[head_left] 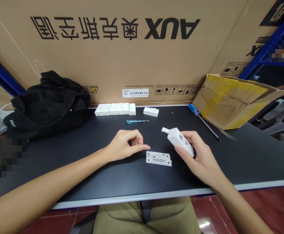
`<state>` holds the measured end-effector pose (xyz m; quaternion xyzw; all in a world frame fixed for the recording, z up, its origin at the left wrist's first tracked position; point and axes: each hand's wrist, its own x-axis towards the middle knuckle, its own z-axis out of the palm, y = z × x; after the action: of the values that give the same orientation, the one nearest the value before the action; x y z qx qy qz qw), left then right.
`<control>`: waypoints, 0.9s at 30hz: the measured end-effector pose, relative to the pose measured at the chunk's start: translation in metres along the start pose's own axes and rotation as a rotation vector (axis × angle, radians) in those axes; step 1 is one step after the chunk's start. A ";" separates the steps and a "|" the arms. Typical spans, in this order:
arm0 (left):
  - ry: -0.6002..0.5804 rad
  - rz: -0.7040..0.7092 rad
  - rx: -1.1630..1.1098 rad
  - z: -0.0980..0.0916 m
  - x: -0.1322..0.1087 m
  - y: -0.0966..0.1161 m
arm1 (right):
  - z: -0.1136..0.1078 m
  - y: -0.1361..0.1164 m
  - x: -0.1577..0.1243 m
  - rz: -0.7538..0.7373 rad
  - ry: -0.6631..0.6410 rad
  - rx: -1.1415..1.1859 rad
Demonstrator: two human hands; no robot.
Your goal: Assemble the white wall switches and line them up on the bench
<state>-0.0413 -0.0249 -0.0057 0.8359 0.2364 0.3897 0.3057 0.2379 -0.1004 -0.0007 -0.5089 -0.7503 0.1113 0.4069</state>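
My right hand (200, 154) grips a white plastic housing (178, 138) between thumb and fingers, tilted above the table. Cutouts and dark marks show on its face, and a small white tab (165, 130) sticks out from its far end. A white back plate (159, 158) with corner holes lies flat on the black table below, its raised middle part facing up. Beside the plate's left end is my left hand (126, 144), its fingers curled and the thumb stretched toward the plate's corner. Whether anything small sits between those fingertips is hidden.
Several white cases (115, 109) stand in a row at the back, with another white case (151, 111) apart. A blue screwdriver (137, 122) lies before them. A black bag (51, 100) is left; a taped cardboard box (226, 100), larger screwdriver (193, 109) and tweezers (220, 129) are right.
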 end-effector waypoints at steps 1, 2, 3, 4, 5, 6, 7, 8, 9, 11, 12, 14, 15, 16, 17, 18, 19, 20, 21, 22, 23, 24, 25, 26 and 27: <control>-0.001 -0.004 0.011 -0.001 0.000 0.000 | 0.000 0.001 0.000 0.008 0.028 -0.009; -0.010 -0.006 0.018 -0.002 0.000 0.000 | 0.001 0.002 0.000 0.015 0.045 -0.015; -0.023 -0.007 0.024 -0.003 0.000 0.000 | 0.001 0.002 0.001 0.019 0.053 -0.021; -0.039 -0.011 0.026 -0.004 0.000 0.000 | 0.001 0.003 0.001 0.023 0.062 -0.028; -0.054 -0.017 0.024 -0.004 -0.001 0.000 | 0.001 0.003 0.000 0.029 0.068 -0.034; -0.065 -0.025 0.021 -0.004 -0.002 0.000 | 0.001 0.003 0.000 0.034 0.071 -0.038; -0.068 -0.035 0.015 -0.003 -0.003 -0.001 | 0.001 0.004 0.000 0.038 0.072 -0.042; -0.064 -0.045 0.010 -0.002 -0.004 -0.002 | 0.001 0.004 0.000 0.042 0.071 -0.044; -0.056 -0.052 0.004 0.000 -0.005 -0.003 | 0.000 0.004 0.000 0.042 0.065 -0.044; -0.044 -0.050 -0.011 0.002 -0.005 -0.007 | 0.001 0.003 0.000 0.021 0.025 -0.036; -0.046 -0.043 -0.019 0.003 -0.005 -0.008 | 0.001 0.001 0.000 -0.001 -0.012 -0.026; -0.067 -0.024 -0.036 0.004 -0.005 -0.010 | 0.002 -0.001 0.002 -0.063 -0.101 -0.014; -0.085 -0.016 -0.043 0.004 -0.005 -0.010 | 0.003 -0.003 0.002 -0.091 -0.141 -0.016; -0.108 -0.011 -0.042 0.004 -0.005 -0.009 | 0.004 -0.004 0.002 -0.115 -0.175 -0.023; -0.137 -0.010 -0.027 0.003 -0.005 -0.008 | 0.005 -0.005 0.002 -0.131 -0.204 -0.033; -0.174 -0.011 -0.001 0.002 -0.006 -0.007 | 0.006 -0.005 0.003 -0.140 -0.233 -0.045; -0.216 -0.013 0.035 0.001 -0.006 -0.005 | 0.007 -0.005 0.003 -0.149 -0.267 -0.056; -0.257 -0.012 0.076 0.000 -0.007 -0.004 | 0.007 -0.006 0.003 -0.157 -0.301 -0.067; -0.294 -0.007 0.116 0.000 -0.007 -0.002 | 0.008 -0.005 0.003 -0.166 -0.332 -0.080; -0.322 0.003 0.148 0.000 -0.007 -0.001 | 0.009 -0.005 0.003 -0.175 -0.352 -0.093; -0.341 0.015 0.173 0.000 -0.007 0.000 | 0.010 -0.005 0.003 -0.185 -0.368 -0.103; -0.352 0.026 0.191 0.001 -0.006 0.001 | 0.011 -0.005 0.003 -0.195 -0.381 -0.107; -0.357 0.033 0.204 0.001 -0.006 0.001 | 0.012 -0.005 0.004 -0.198 -0.397 -0.101; -0.362 0.035 0.213 0.002 -0.005 0.002 | 0.012 -0.005 0.005 -0.195 -0.417 -0.089; -0.367 0.034 0.216 0.002 -0.004 0.002 | 0.013 -0.005 0.005 -0.188 -0.437 -0.072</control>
<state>-0.0424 -0.0293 -0.0077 0.9246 0.2032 0.2084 0.2456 0.2245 -0.0951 -0.0036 -0.4150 -0.8681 0.1534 0.2250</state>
